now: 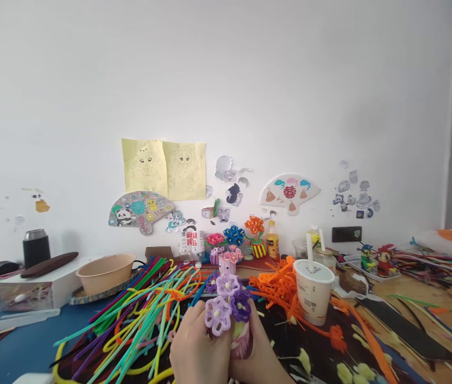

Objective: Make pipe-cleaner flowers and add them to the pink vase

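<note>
Low in the middle, I hold a small potted bunch of pipe-cleaner flowers (228, 285), with pale lilac and dark purple petals and yellowish centres. My left hand (200, 341) is closed at the left of the bunch, just beneath a lilac bloom; its fingertips are hidden, apparently around the stems. Wrapped round the pink-purple pot (241, 341) from the right and below is my right hand (261, 349). Behind the bunch stands a pink pipe-cleaner flower pot (228, 263). Loose coloured pipe cleaners (146, 320) lie to the left of my hands.
Orange pipe-cleaner pieces (277, 288) are heaped to the right, beside a paper cup (314, 293) with a straw. A beige bowl (106, 266) stands at left. Finished flower pots, an orange one (256, 234) among them, and a drink bottle (273, 240) line the white wall.
</note>
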### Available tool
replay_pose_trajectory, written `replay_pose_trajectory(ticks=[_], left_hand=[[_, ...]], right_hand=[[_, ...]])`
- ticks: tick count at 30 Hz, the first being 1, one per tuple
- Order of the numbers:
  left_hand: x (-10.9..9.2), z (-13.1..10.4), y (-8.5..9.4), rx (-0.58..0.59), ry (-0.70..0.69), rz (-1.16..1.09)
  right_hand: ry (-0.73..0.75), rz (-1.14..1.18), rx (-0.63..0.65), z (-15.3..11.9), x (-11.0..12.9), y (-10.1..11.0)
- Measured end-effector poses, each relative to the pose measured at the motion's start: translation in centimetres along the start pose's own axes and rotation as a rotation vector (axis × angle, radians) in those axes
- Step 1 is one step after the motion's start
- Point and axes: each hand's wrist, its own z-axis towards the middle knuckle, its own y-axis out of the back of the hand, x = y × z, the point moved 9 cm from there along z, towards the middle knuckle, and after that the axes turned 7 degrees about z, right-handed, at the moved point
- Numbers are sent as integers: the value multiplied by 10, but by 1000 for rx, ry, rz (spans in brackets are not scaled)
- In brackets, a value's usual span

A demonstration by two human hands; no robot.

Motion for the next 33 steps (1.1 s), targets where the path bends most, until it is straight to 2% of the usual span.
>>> replay_pose_trajectory(ticks=[6, 10, 18, 23, 26, 30, 33], left_hand=[[0, -1, 5, -97, -63, -143], [-2, 0, 6, -125, -131, -151], [-9, 1, 10, -154, -247, -146], [-10, 1, 7, -119, -209, -210], [-7, 6, 2, -10, -115, -289], [-7, 15, -9, 276, -65, -437], [-5, 18, -16, 488, -21, -640]], right_hand=[[-2, 50, 10, -1, 8, -12], [-23, 59, 42, -2, 8, -16], [31, 16, 46, 0, 4, -10], [19, 34, 7, -1, 0, -4], [-45, 61, -12, -1, 0, 2], [-204, 90, -19, -4, -3, 12], [-292, 165, -20, -9, -10, 19]])
